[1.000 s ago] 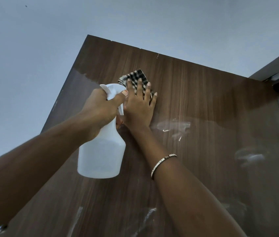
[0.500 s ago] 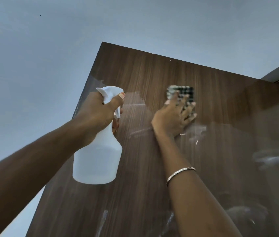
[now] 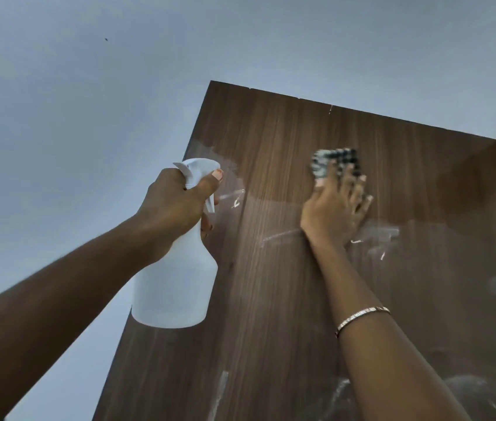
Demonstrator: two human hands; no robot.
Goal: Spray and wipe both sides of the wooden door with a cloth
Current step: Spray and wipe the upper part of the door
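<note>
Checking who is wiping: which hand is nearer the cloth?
Right. The right hand presses the cloth against the door; the left hand grips the spray bottle, away to the cloth's left.

Checked cloth (image 3: 334, 165) flat on wooden door (image 3: 271, 299); white spray bottle (image 3: 176, 287) upright.

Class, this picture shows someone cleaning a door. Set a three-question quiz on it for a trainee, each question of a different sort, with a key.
1. True or false: the left hand grips the white spray bottle.
2. The right hand presses the checked cloth flat against: A) a window B) the wooden door C) a table?
3. Fill in: the right wrist wears a ___.

Key: 1 true; 2 B; 3 bracelet.
</note>
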